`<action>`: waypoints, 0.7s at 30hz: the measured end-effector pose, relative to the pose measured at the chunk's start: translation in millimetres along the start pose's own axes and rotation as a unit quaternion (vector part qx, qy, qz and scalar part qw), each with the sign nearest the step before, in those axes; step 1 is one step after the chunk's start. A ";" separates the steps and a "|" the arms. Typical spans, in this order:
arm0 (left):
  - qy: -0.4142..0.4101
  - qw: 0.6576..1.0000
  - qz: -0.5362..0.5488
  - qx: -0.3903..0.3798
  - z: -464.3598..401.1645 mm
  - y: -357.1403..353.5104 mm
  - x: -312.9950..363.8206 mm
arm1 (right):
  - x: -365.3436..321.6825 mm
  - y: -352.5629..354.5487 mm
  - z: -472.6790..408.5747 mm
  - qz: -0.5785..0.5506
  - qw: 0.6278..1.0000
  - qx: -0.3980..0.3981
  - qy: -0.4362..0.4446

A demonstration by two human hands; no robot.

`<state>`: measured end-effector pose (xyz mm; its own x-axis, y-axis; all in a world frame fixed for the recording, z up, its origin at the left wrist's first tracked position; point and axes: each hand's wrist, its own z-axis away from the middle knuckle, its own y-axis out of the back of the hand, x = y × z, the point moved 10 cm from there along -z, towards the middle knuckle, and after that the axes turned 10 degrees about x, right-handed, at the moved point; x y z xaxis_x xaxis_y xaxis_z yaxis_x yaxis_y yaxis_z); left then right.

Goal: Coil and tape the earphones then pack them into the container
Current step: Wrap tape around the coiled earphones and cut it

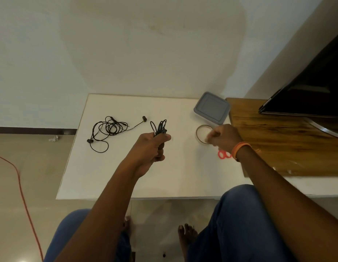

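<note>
Head view: the left hand is clenched round a coiled earphone, loops sticking up above the fist, over the white table. A second, loose earphone lies tangled on the table to the left. The right hand, fingers curled, is at the tape roll; whether it grips the roll I cannot tell. The lidded grey container sits behind the roll, red scissors under the wrist

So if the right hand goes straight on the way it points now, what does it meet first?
Most likely the tape roll: the right hand points left at its near edge and may already touch it; blur hides any contact.
</note>
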<state>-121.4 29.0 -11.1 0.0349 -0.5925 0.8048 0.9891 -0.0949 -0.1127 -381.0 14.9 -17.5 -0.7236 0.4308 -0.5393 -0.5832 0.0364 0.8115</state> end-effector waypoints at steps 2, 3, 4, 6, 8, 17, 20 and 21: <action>-0.005 1.000 -0.016 -0.019 1.0 -0.7 2.2 | -43.9 -4.6 24.7 -0.203 0.977 -0.061 0.018; -0.007 0.999 -0.026 -0.030 2.7 -1.5 3.2 | -65.5 -10.3 38.0 -0.282 0.953 -0.111 0.025; -0.009 0.998 -0.036 -0.042 4.8 -2.6 4.1 | -86.3 -15.5 50.9 -0.337 0.928 -0.157 0.035; -0.011 0.997 -0.048 -0.063 9.3 -5.0 5.2 | -111.0 -25.3 67.9 -0.397 0.889 -0.222 0.043; -0.014 0.996 -0.049 -0.073 12.7 -5.4 6.2 | -119.2 -33.6 77.2 -0.411 0.875 -0.253 0.040; 0.013 0.996 0.043 -0.083 11.9 -4.5 4.0 | -111.4 -38.9 81.1 -0.432 0.878 -0.204 -0.019; 0.017 0.995 0.048 -0.086 12.3 -3.8 1.7 | -115.1 -41.7 84.3 -0.394 0.897 -0.199 0.003; 0.018 0.995 0.048 -0.086 11.9 -2.8 0.9 | -115.5 -43.3 84.7 -0.389 0.900 -0.196 0.003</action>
<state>-122.5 38.2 -3.2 0.1198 -0.6334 0.7645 0.9425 -0.1694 -0.2881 -241.0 39.9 28.7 -0.0408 0.4074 -0.9123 -0.9989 0.0027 0.0459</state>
